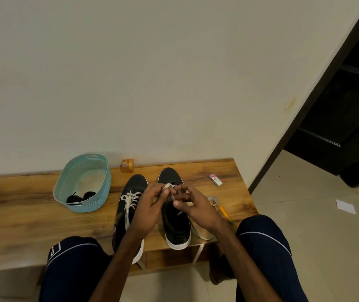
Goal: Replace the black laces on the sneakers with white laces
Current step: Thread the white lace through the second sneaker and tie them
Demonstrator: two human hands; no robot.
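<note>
White lace [167,186] pinched between left hand [150,207] and right hand [197,207], above sneaker [176,229], laced sneaker [130,201] beside, black laces [80,197] in basket [65,182].

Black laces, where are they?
Head view: the black laces lie inside the blue basket on the wooden bench, left of the white-laced sneaker.

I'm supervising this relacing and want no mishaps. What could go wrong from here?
1. The laced sneaker has its heel overhanging the near edge of the table, right under the left forearm; a nudge could knock it off.
2. The left hand and right hand both pinch the white lace over the second sneaker, while slack trails beside it to the edge; it might snag or end up uneven.
</note>
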